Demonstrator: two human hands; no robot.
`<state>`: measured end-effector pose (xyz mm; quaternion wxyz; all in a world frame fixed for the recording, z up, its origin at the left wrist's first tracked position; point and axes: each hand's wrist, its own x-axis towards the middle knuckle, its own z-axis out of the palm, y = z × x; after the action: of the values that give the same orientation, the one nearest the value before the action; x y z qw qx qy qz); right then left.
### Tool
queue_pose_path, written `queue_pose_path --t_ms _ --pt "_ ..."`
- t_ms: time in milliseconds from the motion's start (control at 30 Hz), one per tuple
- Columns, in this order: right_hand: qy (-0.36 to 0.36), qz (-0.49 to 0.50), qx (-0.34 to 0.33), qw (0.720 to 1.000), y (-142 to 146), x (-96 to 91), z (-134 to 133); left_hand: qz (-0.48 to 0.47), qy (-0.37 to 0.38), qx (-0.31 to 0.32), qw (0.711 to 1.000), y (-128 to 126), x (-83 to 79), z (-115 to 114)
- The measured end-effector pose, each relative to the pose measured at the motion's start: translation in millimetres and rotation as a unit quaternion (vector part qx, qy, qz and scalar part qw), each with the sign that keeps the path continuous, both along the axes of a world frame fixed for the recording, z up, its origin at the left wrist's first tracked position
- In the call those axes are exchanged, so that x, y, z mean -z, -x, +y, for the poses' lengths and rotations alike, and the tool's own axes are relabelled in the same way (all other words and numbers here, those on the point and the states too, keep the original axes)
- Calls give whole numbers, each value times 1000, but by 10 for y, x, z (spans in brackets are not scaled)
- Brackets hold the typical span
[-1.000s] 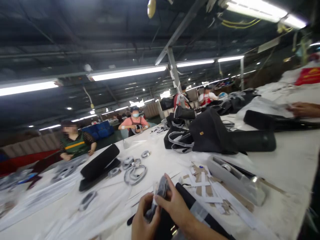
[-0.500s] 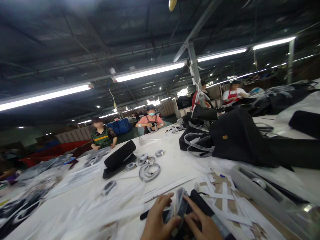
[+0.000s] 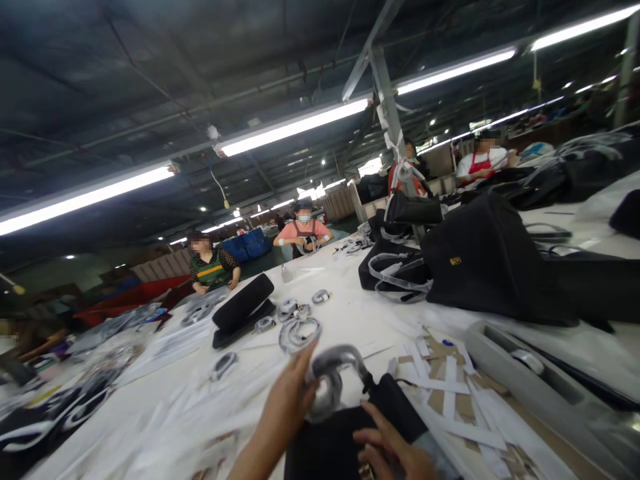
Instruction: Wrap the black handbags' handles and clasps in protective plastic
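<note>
The plastic-wrapped strap (image 3: 345, 355) loops at the far edge of the black bag (image 3: 323, 443); the left hand (image 3: 287, 397) holds its coil there; the right hand (image 3: 393, 450), partly curled, is over the bag, grip unclear; arranging the strap seems in hand, calling for a steadied bag.

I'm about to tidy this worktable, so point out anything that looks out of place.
The white strips look odd: they lie crisscrossed in a loose, untidy heap over brown scraps, beside the long gray tray. I see no clear spill or damage.
</note>
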<state>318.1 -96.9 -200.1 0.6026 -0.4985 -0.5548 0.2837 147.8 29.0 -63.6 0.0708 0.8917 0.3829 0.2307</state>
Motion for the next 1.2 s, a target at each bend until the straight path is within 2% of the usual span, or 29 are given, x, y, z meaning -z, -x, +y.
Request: queue_pose_path --t_ms 67,100,133,200,300,400,500,667,767,833,933,1000,1067,1133,1200 --pt "-54 -62 8 997 -54 -248 -142 -47 -138 -82 986 -12 -324 70" --pt "-86 -104 25 991 -101 -371 -212 -55 -173 -93 979 -13 -438 77" --pt "-114 -145 41 982 -164 -479 -277 -68 -186 -90 976 -9 -511 57" --pt "-133 -220 68 964 -338 -621 -392 -80 -156 -63 983 25 -542 -66" --pt "-95 -309 119 939 -677 -600 -557 -68 -57 -42 995 160 -370 -394" --pt "-49 -369 146 917 -979 -373 -738 -73 18 -70 995 386 -55 -752" --pt "6 -395 144 907 -1120 -100 -902 -77 67 -116 988 612 318 -1072" --pt "42 -424 112 898 -1128 221 -1002 -18 83 -175 981 766 915 -1475" --pt "47 -429 99 897 -1144 279 -1012 28 33 -176 983 753 1140 -1595" --pt "37 -437 97 894 -1139 227 -1026 52 -6 -182 982 720 1185 -1636" --pt "-12 -465 114 878 -1045 10 -1022 87 -40 -182 979 630 1095 -1671" --pt "-63 -490 104 863 -935 -158 -970 103 -54 -150 982 552 990 -1682" --pt "-103 -526 54 842 -837 -264 -879 115 -53 -89 988 487 921 -1678" --pt "-119 -565 4 817 -793 -262 -781 123 -37 -35 991 458 931 -1668" --pt "-113 -594 -20 797 -811 -165 -714 126 -20 -9 992 473 1017 -1663"
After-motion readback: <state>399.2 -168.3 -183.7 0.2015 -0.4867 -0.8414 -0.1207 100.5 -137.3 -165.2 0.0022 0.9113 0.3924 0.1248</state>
